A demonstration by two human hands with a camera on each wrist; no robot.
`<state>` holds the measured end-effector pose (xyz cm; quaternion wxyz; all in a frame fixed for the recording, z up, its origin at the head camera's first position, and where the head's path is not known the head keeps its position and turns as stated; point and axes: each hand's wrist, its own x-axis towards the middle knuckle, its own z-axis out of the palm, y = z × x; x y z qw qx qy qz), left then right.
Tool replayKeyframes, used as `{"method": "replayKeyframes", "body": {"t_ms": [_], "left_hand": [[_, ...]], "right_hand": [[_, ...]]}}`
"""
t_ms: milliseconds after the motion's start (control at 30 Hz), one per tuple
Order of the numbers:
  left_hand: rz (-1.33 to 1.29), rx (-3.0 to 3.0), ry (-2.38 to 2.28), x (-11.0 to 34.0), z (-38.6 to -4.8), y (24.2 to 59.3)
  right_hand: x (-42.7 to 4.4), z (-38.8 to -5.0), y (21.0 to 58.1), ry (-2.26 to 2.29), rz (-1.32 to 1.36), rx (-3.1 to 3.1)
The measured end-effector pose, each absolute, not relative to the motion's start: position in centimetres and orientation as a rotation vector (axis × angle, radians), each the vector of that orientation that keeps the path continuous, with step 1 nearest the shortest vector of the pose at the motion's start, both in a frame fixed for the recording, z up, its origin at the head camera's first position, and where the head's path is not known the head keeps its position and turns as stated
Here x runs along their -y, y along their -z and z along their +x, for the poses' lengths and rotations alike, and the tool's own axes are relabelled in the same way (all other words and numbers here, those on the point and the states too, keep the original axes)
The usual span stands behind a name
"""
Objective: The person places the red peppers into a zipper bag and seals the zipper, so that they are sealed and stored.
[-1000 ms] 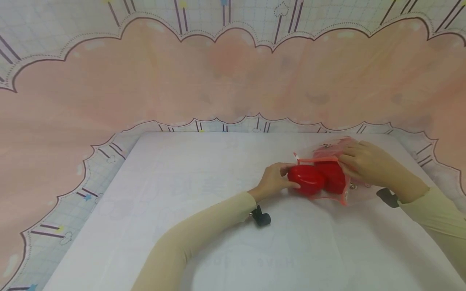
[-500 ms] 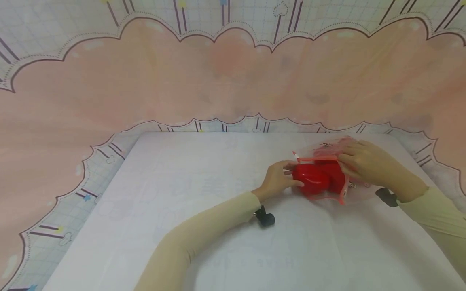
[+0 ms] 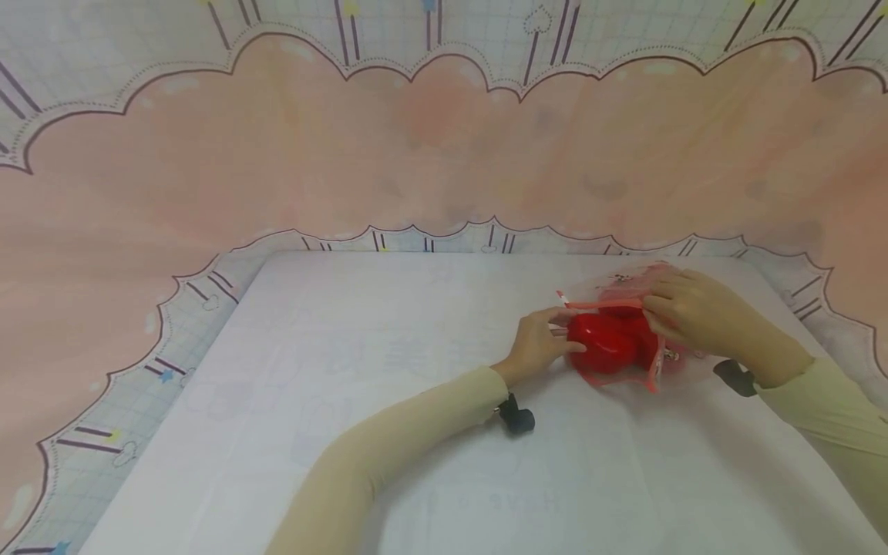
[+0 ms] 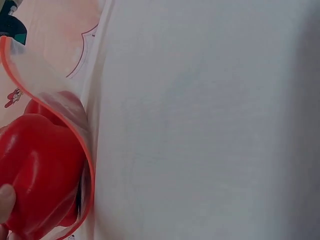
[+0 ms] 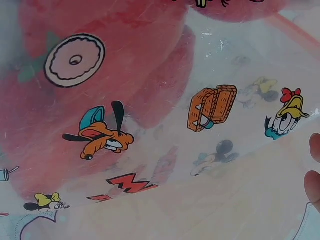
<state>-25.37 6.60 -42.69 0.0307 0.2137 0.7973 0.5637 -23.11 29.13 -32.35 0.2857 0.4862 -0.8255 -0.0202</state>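
Observation:
A glossy red bell pepper [image 3: 598, 344] sits in the mouth of a clear bag [image 5: 215, 60] with cartoon prints and an orange-red rim. My left hand [image 3: 536, 348] grips the pepper's left end between thumb and fingers; in the left wrist view its fingertips [image 4: 6, 201] lie on the red skin. Behind it, further inside the bag, is another red item [image 3: 644, 339], partly covered. My right hand [image 3: 701, 312] pinches the bag's edge at the right. In the right wrist view, red shapes and a bit of green show blurred through the film.
A white table [image 3: 416, 308] lies under both arms. Behind it hangs a pink patterned cloth [image 3: 416, 154]. A small black device [image 3: 516, 416] is strapped at the left wrist and another black device [image 3: 735, 378] at the right.
My left hand has moved to the right, pushing the red bell pepper a little deeper into the bag. The right hand stays in nearly the same place at the bag.

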Motion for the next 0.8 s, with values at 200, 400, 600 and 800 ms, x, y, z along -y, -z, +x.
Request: {"method": "replayKeyframes", "body": {"t_ms": [200,400,600,800], "left_hand": [[0.672,-2.531,-1.692,-7.0,-25.1,42.8],[0.679,-2.581,-1.661,-7.6,-25.0,42.8],[0.680,-2.596,-1.657,-8.2,-24.9,42.6],[0.626,-2.701,-1.594,-8.7,-25.1,42.6]], "right_hand": [[-29.1,-23.0,32.2,0.053,1.303,2.244],[-29.0,-22.9,32.1,0.061,1.297,2.255],[-28.8,-22.6,31.9,0.112,1.256,2.335],[-28.7,-22.5,31.9,0.124,1.243,2.348]]}}
